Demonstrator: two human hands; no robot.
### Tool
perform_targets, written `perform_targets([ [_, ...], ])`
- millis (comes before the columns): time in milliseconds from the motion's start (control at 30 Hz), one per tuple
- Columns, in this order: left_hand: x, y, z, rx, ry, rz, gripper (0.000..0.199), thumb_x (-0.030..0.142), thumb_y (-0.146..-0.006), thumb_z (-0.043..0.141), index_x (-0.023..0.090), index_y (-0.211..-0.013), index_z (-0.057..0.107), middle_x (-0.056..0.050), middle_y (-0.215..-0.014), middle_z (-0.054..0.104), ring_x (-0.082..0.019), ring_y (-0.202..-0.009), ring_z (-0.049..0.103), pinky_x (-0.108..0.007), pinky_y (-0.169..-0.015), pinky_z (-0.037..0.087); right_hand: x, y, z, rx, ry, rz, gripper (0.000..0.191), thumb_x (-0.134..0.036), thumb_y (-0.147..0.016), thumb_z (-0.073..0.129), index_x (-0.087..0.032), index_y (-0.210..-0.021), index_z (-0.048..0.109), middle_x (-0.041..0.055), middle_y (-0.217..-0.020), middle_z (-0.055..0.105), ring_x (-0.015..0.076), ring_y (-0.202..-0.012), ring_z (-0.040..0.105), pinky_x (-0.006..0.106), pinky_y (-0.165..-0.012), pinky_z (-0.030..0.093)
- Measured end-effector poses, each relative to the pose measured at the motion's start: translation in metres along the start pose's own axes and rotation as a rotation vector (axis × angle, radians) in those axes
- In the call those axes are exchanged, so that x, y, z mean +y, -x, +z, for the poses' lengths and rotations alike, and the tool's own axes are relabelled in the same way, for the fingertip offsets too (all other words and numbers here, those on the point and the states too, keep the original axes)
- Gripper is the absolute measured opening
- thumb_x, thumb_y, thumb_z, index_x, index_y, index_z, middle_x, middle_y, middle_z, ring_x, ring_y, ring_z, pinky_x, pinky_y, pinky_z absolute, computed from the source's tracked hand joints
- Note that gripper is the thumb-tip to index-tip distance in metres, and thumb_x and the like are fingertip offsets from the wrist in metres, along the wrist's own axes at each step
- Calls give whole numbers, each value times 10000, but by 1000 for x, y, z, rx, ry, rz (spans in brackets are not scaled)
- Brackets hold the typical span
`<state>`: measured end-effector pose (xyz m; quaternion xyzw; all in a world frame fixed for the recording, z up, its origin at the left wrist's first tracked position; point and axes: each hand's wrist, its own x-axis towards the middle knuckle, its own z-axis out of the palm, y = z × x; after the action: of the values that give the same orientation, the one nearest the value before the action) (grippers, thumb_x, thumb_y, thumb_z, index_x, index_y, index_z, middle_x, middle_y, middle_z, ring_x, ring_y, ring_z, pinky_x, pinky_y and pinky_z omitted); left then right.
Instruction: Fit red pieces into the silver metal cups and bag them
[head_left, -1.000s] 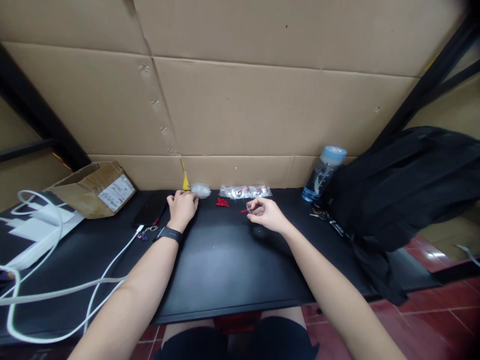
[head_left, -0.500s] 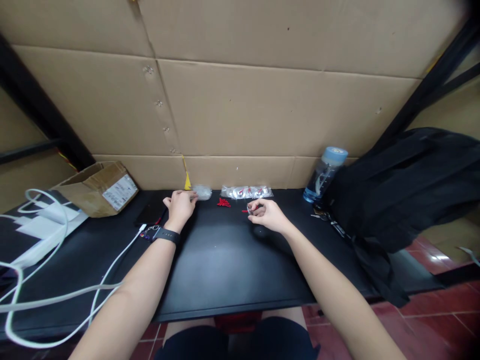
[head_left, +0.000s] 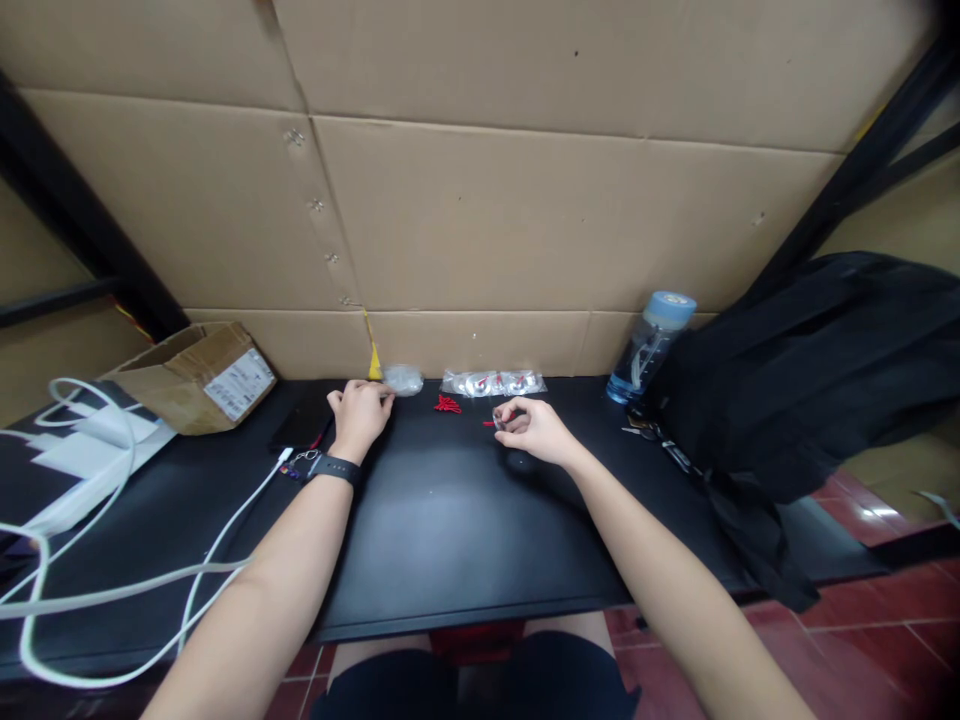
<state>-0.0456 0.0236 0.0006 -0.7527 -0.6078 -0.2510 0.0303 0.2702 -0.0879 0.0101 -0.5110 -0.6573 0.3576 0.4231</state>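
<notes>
My right hand [head_left: 534,428] is closed in a pinch on a small clear round piece [head_left: 498,419], and a thin red stick pokes out to its left. My left hand [head_left: 361,408] is at the near left edge of a clear plastic heap [head_left: 403,380], its fingers bent together; what lies between the fingertips is too small to make out. Between the hands lies a small pile of red sticks [head_left: 448,403]. Behind the pile, a clear plastic strip [head_left: 493,383] with round pieces and red bits rests along the cardboard wall.
An open cardboard box [head_left: 202,375], a white power strip [head_left: 97,465] with cables and a dark phone-like slab [head_left: 300,428] are at left. At right stand a water bottle [head_left: 649,345] and a black backpack [head_left: 810,370], with keys [head_left: 639,430] near them on the black table [head_left: 465,540].
My left fingertips have drawn back slightly from over the clear plastic heap, showing more of it. My right hand keeps its pinch in nearly the same place.
</notes>
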Motion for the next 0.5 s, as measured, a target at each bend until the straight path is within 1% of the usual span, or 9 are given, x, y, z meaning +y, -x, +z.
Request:
perform_targets([
  [67, 1, -1, -2, 60, 17, -23, 258, 303, -941, 543, 226, -963, 789, -130, -1080, 772, -349, -1134, 549, -519, -943, 269, 0, 0, 0, 1, -12, -9, 294, -318, -660, 782, -205, -834, 575, 61, -973, 752, 191, -753, 753, 297, -722, 589],
  [167, 5, -1, -7, 194, 45, -34, 243, 326, -949, 553, 235, -943, 777, -111, -1064, 781, -343, -1152, 551, -518, -951, 247, -1, 0, -1, 1, -55, -26, 276, -295, -670, 777, -201, -832, 574, 59, -983, 739, 178, -751, 744, 290, -733, 587],
  [233, 10, 0, -12, 284, 65, -12, 218, 337, -952, 570, 245, -928, 766, -90, -1049, 787, -331, -1145, 563, -512, -955, 236, -1, 0, -2, 7, -84, -37, 268, -289, -673, 776, -198, -824, 575, 62, -994, 732, 166, -740, 733, 281, -728, 582],
  [300, 18, 3, -16, 350, 88, 34, 194, 352, -952, 596, 249, -904, 754, -74, -1017, 790, -316, -1121, 582, -502, -955, 232, -1, 0, -3, 23, -95, -43, 265, -289, -674, 778, -195, -817, 576, 68, -1000, 730, 158, -725, 723, 277, -716, 580],
  [367, 27, 7, -19, 372, 107, 98, 181, 357, -952, 617, 252, -874, 743, -58, -991, 790, -305, -1097, 598, -495, -954, 229, -2, -1, -5, 45, -91, -39, 263, -291, -671, 778, -194, -812, 579, 75, -1004, 732, 158, -718, 717, 280, -712, 581],
  [433, 36, 11, -21, 359, 110, 152, 187, 347, -955, 624, 250, -836, 731, -45, -975, 792, -297, -1079, 605, -493, -951, 226, -2, -1, -6, 61, -82, -33, 260, -293, -668, 777, -192, -808, 582, 83, -1018, 733, 158, -717, 714, 288, -717, 585],
  [500, 41, 13, -22, 337, 97, 170, 199, 319, -958, 620, 241, -801, 714, -39, -963, 794, -291, -1065, 609, -491, -944, 228, -2, -1, -7, 72, -69, -27, 256, -295, -665, 775, -189, -803, 586, 89, -1041, 731, 156, -715, 711, 292, -720, 587],
])
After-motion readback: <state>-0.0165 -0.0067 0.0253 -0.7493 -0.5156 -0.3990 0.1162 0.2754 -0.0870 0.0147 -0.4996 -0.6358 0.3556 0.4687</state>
